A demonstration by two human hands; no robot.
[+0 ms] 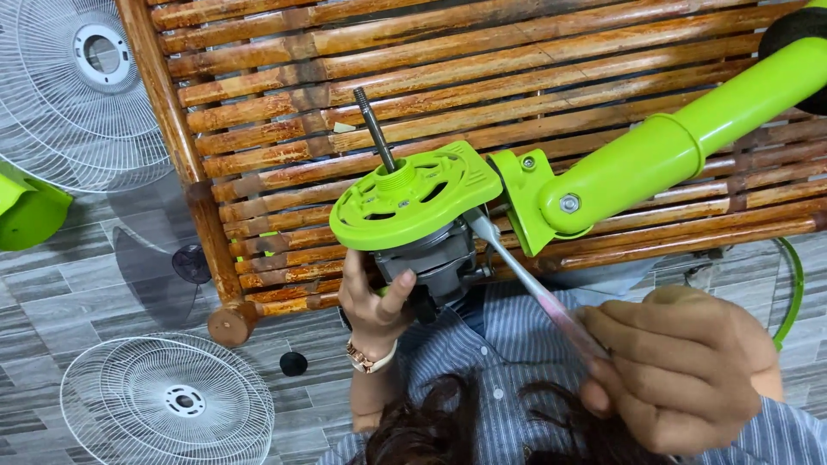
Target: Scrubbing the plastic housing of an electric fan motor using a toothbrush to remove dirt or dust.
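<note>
I see my left hand (372, 301) closed around the grey ribbed metal fan motor (428, 261) under its glossy lime plastic housing (413, 196), over the slatted bamboo counter (482, 52). My right hand (685, 366) grips a translucent-handled screwdriver (530, 284), its flat steel tip at the motor.

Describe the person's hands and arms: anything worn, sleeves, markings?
Both hands are bare, no gloves. The left hand has a rose-gold wristwatch on its wrist, and the forearm below is uncovered. The right hand shows no rings or watch; a blue-and-white striped sleeve starts at its wrist.
</note>
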